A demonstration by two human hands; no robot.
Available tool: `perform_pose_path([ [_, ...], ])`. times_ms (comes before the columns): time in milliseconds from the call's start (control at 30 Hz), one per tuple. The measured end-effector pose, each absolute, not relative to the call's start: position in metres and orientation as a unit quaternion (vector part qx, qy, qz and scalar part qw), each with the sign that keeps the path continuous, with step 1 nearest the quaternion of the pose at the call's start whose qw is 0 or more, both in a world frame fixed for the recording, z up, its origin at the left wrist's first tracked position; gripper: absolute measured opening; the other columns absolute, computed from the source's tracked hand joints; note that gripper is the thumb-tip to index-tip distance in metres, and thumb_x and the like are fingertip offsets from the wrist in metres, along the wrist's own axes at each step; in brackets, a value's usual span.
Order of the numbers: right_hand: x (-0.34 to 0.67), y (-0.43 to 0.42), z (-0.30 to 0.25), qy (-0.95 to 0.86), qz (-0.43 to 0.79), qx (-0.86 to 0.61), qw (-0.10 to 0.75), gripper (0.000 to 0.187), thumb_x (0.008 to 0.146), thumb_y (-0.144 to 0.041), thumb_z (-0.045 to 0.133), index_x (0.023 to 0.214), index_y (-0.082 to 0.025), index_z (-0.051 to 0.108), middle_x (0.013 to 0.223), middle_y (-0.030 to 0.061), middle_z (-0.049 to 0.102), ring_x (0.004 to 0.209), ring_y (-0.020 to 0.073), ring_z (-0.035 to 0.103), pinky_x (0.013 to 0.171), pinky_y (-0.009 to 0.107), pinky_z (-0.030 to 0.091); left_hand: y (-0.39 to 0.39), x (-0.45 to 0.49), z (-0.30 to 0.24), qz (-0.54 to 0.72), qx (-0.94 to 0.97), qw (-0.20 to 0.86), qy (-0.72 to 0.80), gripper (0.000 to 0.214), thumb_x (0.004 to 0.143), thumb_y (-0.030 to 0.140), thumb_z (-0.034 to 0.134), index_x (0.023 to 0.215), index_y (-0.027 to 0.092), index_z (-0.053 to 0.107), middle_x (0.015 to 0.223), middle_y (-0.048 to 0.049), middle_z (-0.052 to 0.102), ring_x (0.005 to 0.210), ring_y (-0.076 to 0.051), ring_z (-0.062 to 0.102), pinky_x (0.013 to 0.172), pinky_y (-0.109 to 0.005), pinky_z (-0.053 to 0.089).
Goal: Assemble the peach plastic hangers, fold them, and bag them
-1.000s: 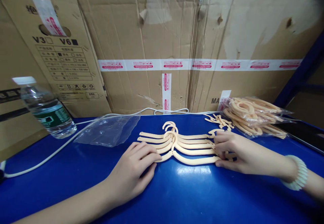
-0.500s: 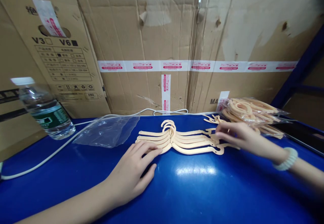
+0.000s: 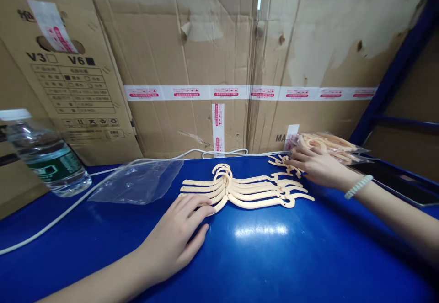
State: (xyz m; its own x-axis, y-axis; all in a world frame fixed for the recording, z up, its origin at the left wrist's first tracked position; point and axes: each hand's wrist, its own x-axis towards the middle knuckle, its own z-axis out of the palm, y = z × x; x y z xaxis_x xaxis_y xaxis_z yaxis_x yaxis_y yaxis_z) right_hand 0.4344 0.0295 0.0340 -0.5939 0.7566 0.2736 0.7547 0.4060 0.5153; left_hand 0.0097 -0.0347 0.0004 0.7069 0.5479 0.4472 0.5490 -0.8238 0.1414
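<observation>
Hangers [image 3: 227,188] lie overlapped on the blue table [image 3: 260,266]; at their left arms the left hand [image 3: 188,218] rests half spread, touching the nearest; beyond their right ends the right hand [image 3: 320,166] bends over loose pieces [image 3: 296,171], its grip hidden; left of the hangers lies a clear bag [image 3: 140,184]

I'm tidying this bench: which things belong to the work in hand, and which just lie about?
Work:
cream plastic curved hangers under the left hand
small curved cream plastic pieces by the right hand
probably clear plastic bags of cream parts

Lying about, apparently:
clear plastic bottle, green label
flat clear plastic bag
thin white cable
flat black object
</observation>
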Motion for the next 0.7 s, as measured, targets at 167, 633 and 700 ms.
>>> perform_pose_path([
  [167, 0.428, 0.044, 0.044, 0.863, 0.235, 0.447, 0.030, 0.052, 0.082, -0.004, 0.044, 0.125, -0.026, 0.065, 0.120, 0.0118, 0.066, 0.113, 0.0323, 0.056, 0.096, 0.051, 0.038, -0.035, 0.010, 0.000, -0.251, -0.922, 0.001, -0.295, 0.031, 0.093, 0.011, 0.042, 0.118, 0.022, 0.056, 0.120, -0.0100, 0.060, 0.110, -0.027, 0.055, 0.093, -0.043, 0.044],
  [633, 0.429, 0.076, 0.051, 0.879, 0.160, 0.441, 0.086, 0.049, 0.067, 0.001, 0.055, 0.106, -0.023, 0.072, 0.116, 0.0117, 0.066, 0.104, 0.0304, 0.061, 0.088, 0.042, 0.044, -0.035, 0.007, 0.001, -0.224, -0.926, -0.012, -0.303, 0.031, 0.092, 0.011, 0.043, 0.119, 0.022, 0.054, 0.121, -0.0099, 0.059, 0.112, -0.027, 0.054, 0.094, -0.045, 0.043],
  [700, 0.431, 0.076, 0.052, 0.879, 0.154, 0.443, 0.089, 0.045, 0.065, 0.001, 0.056, 0.101, -0.022, 0.073, 0.115, 0.0116, 0.066, 0.103, 0.0299, 0.061, 0.085, 0.039, 0.045, -0.034, 0.008, 0.001, -0.225, -0.926, -0.013, -0.303, 0.030, 0.092, 0.011, 0.043, 0.118, 0.022, 0.054, 0.121, -0.0099, 0.058, 0.112, -0.027, 0.054, 0.094, -0.044, 0.043],
])
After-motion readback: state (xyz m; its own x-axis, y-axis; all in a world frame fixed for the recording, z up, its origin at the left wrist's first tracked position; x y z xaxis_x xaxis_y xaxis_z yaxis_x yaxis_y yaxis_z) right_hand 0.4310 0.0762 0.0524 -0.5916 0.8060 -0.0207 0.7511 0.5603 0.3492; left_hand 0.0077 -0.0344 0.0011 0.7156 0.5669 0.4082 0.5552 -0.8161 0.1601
